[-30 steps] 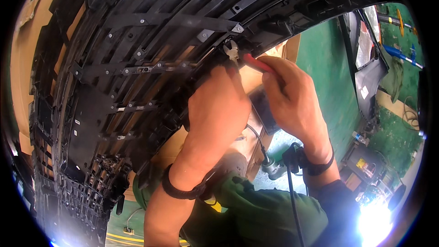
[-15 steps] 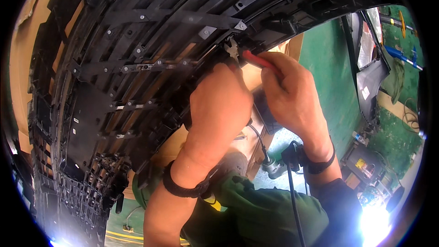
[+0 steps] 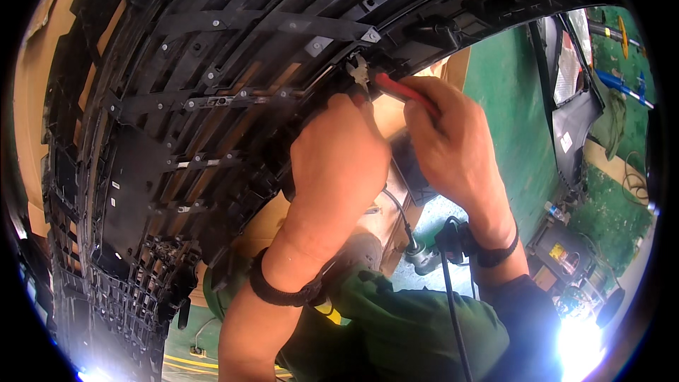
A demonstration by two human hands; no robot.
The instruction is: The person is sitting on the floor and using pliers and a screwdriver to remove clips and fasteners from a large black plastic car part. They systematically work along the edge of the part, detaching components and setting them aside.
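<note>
- Left hand [image 3: 339, 152]: seen from the back, with the fingers curled and mostly concealed; whether they are clamped on anything cannot be told.
- Metal tool head [image 3: 359, 71]: plier-like and forked, located just beyond the left fingertips, at the inner edge of the black slatted panel [image 3: 138, 191]; its lower part is obscured by the left hand, and its contact with the panel is unclear.
- Right hand [image 3: 453, 145]: thumb and fingers clamped on the red handle [image 3: 410, 90]; the handle's far end is lost inside the grip. Its near end lies just beside the tool head; whether the two are joined cannot be made out.
- Panel: cut off at the upper edge; its lower left dissolves in haze.
- Forearms: each bears a dark wristband (left [image 3: 279, 293], right [image 3: 497, 255]); the left forearm leaves the lower edge, and the right passes into a dark sleeve [image 3: 523, 318].
- Black cable [image 3: 456, 318]: runs past the green trousers [image 3: 410, 322] and out of the lower edge.
- Lower right: white glare [image 3: 581, 339] washes out adjacent detail.
</note>
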